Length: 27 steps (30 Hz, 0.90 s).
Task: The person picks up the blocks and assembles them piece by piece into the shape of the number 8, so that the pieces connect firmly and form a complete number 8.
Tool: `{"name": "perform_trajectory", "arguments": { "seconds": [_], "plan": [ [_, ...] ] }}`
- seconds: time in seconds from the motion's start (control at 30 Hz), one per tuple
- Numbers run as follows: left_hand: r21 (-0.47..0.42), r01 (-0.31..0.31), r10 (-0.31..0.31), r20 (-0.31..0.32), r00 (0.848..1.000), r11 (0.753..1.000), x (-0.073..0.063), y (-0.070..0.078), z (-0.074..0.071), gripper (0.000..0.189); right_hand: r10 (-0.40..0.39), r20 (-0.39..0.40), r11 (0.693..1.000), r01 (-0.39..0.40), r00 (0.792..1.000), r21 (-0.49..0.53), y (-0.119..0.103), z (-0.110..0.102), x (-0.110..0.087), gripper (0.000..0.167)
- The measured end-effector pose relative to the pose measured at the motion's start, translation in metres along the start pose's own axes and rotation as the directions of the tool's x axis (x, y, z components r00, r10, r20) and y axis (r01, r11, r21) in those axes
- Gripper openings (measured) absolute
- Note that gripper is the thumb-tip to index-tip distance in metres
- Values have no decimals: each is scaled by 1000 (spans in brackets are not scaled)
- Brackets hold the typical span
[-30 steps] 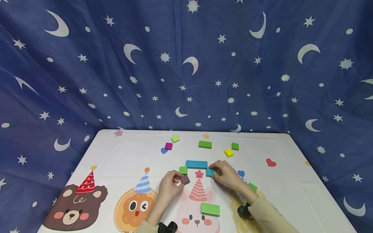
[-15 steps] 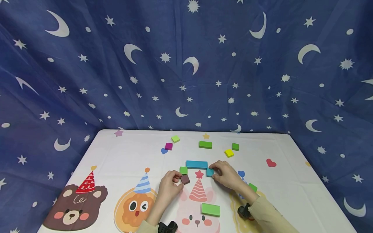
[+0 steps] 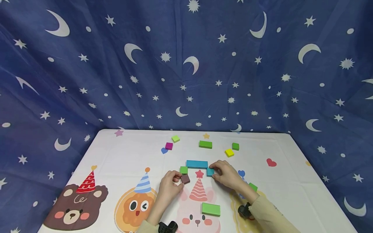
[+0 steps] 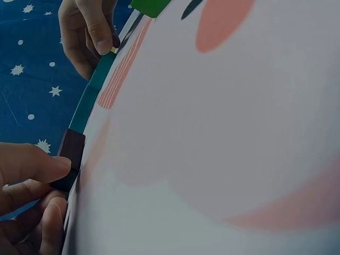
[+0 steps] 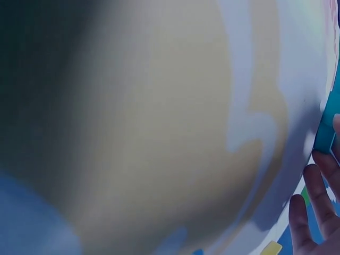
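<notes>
In the head view my left hand (image 3: 169, 187) pinches a small brown block (image 3: 185, 179) between thumb and fingers. The brown block meets the front of a small green block (image 3: 184, 170). Behind these, a long blue block (image 3: 197, 164) lies crosswise, with the green block at its left end. At its right end my right hand (image 3: 225, 174) pinches a small blue block (image 3: 210, 172) against it. The left wrist view shows the thumb and fingers on the brown block (image 4: 73, 149). In the right wrist view, fingertips touch the blue block (image 5: 324, 137) at the right edge.
Farther back lie a lime block (image 3: 175, 138), a magenta block (image 3: 169, 146), a green oblong block (image 3: 205, 144), a small green block (image 3: 235, 146) and a yellow block (image 3: 229, 152). Nearer is a long light-green block (image 3: 211, 209). Another green block (image 3: 253, 186) is partly behind the right forearm.
</notes>
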<state>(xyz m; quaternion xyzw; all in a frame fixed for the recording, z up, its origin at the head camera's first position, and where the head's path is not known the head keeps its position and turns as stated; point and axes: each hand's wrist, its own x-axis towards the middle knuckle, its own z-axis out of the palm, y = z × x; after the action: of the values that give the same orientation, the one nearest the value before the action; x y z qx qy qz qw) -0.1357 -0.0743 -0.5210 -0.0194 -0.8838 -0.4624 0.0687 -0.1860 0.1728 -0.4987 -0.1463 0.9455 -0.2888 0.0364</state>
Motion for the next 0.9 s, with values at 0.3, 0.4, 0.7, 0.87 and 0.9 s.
{"name": "perform_trajectory", "arguments": {
  "seconds": [0.3,0.4,0.7,0.87,0.9],
  "plan": [
    [33,8,-7,-10,1000,999,0,1,2,26,9,29,1000,-9,1000,20,-2,-4,-2,34],
    [30,11,-11,-8,1000,999,0,1,1,26,10,32,999,-11,999,39,-1,-5,-2,34],
    [22,15,-15,9,1000,1000,2,3,1,27,-46,-17,998,47,999,42,-2,-16,-7,34],
    [24,10,-11,7,1000,1000,1,2,1,27,-62,-48,996,65,997,59,-4,-21,-11,34],
    [25,12,-13,6,1000,1000,1,2,1,27,-63,-50,996,66,997,63,-5,-22,-12,34]
  ]
}}
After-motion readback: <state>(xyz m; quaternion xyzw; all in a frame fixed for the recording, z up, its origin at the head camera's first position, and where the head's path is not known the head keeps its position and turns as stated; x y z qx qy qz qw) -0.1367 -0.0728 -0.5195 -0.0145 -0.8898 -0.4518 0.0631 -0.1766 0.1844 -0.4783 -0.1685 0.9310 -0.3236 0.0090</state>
